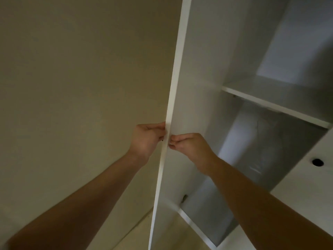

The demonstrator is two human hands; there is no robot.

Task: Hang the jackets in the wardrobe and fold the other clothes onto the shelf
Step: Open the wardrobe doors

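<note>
Head view, looking up and forward.
- White wardrobe fills the right half of the frame and stands open, its inside in grey shadow.
- Door: a white panel seen edge-on, a narrow strip running from the top centre down to the bottom edge and leaning left as it descends. Its inner face is turned toward the wardrobe's inside.
- Left hand: on the wall side of the door, fingers curled, tips against the edge about halfway down. Bare forearm enters from the lower left corner.
- Right hand: on the inner side, just below and right of the left hand, fingers curled in, tips pinched at the same edge. Bare forearm enters from the lower right.
- The hands sit close together, clamped on the door from opposite sides with only its thickness between them.
- Shelf: white and fixed inside the wardrobe, up and right of the hands, slanting down to the right in this view. An open compartment lies above it and another below.
- Lower board: white front edge under the right forearm, closing off the lower compartment.
- Small dark fitting on the inner corner near that board; too blurred to identify.
- Second white panel at far right, with a round dark hole in it.
- Beige wall fills the left half. A strip of pale floor shows at bottom centre.
</note>
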